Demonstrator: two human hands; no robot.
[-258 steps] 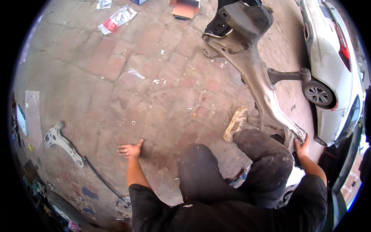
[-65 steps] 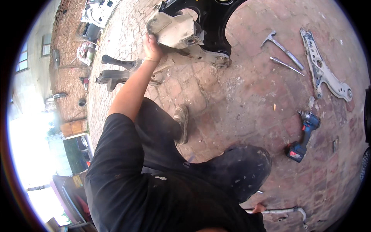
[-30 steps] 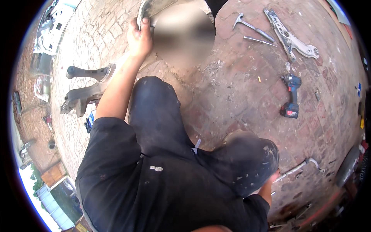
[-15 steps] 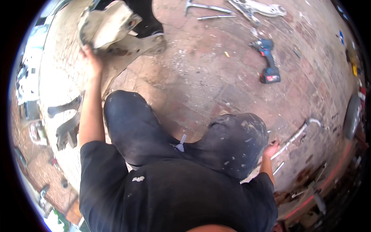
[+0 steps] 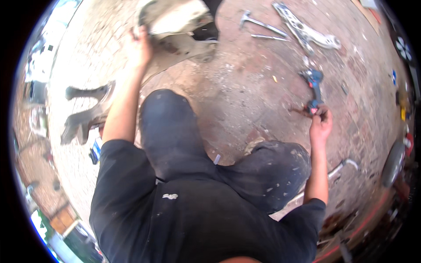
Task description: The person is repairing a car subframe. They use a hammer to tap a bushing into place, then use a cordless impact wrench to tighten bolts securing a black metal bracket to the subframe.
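At the upper left stands a large, dirty beige metal car part (image 5: 175, 19), with a black piece behind its right side. My left hand (image 5: 139, 46) grips its near left edge. My right hand (image 5: 321, 125) is at the base of a blue cordless drill (image 5: 314, 83) lying on the ground. Its fingers are curled, and a dark brownish shape beside them is too blurred to name. Whether the hand touches the drill cannot be told. Above the drill lie a silver suspension arm (image 5: 311, 34), a T-shaped metal tool (image 5: 265, 25) and a thin metal rod (image 5: 268, 37).
Beside my right forearm lies a long metal bar with a bent end (image 5: 344, 165). Dark, branching metal pieces (image 5: 83, 114) stand past my left forearm. A wheel (image 5: 393, 164) is at the right rim. The ground is paved and littered with debris.
My right hand has let go of the long bar and moved up to the drill's base. My left hand stays on the metal car part. The whole view has shifted.
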